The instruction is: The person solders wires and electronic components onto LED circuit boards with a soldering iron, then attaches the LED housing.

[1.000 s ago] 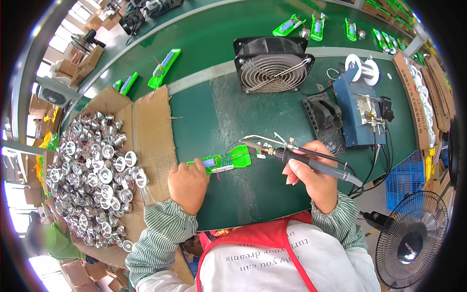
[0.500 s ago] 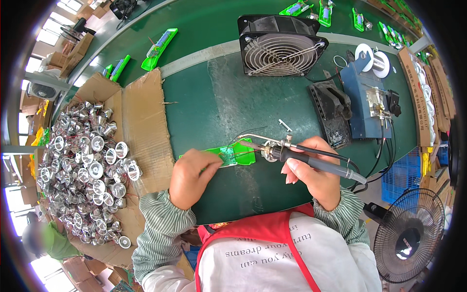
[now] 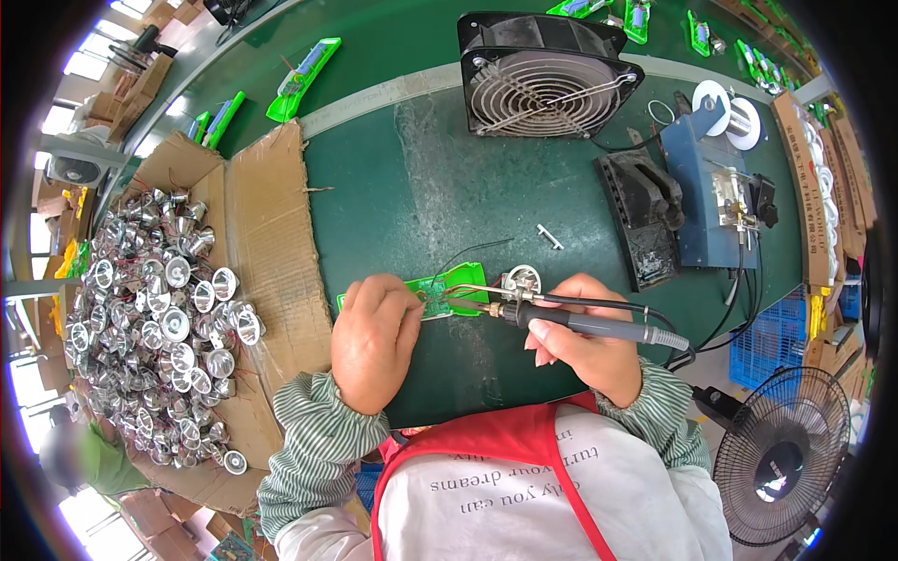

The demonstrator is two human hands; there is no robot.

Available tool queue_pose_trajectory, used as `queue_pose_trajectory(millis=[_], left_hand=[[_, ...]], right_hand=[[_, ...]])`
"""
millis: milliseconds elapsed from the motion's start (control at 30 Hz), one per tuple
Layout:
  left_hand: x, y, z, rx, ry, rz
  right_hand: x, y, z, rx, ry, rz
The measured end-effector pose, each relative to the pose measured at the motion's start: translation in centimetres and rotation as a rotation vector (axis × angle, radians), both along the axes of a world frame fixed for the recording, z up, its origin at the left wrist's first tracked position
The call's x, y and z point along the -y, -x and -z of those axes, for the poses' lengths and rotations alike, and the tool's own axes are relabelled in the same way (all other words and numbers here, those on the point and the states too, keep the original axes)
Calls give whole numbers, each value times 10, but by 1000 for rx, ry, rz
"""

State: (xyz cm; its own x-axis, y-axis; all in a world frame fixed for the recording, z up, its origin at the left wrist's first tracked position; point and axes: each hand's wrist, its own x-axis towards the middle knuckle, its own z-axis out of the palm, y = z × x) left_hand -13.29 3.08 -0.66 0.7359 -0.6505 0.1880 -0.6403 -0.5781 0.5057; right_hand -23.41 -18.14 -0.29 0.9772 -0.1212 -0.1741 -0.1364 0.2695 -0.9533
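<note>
A green plastic housing [image 3: 465,275] lies on the bench in front of me, with a small green circuit board [image 3: 434,305] in it. My right hand [image 3: 599,351] grips a soldering iron [image 3: 589,323] whose thin solder feed tube runs along it. The iron's tip is over the board, near thin wires; exact contact is too small to tell. At the housing's left part, my left hand [image 3: 376,341] has its fingers pinched together by the board, and what they hold is hidden. A silver reflector lamp cup [image 3: 524,278] sits just behind the iron.
A carton [image 3: 271,234] heaped with reflector cups [image 3: 173,325] stands at left. Ahead is a square fan [image 3: 547,93]. To the right are a black iron stand [image 3: 636,220], a blue solder feeder [image 3: 697,187] and cables. A white stick-like piece [image 3: 549,237] lies mid-bench.
The iron has come lower and left, its tip now over the board. My left hand has shifted slightly right. More of the lamp cup shows behind the iron.
</note>
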Motion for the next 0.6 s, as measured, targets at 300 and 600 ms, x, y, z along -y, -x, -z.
queue_pose_trajectory(millis=[300,600], left_hand=[[-2,-3,-1,9,-11,42],[-2,-4,-2,4,-12,48]], right_hand=[[-5,-5,6,-86,-46,-17],[-7,-7,9,-57,-8,-31]])
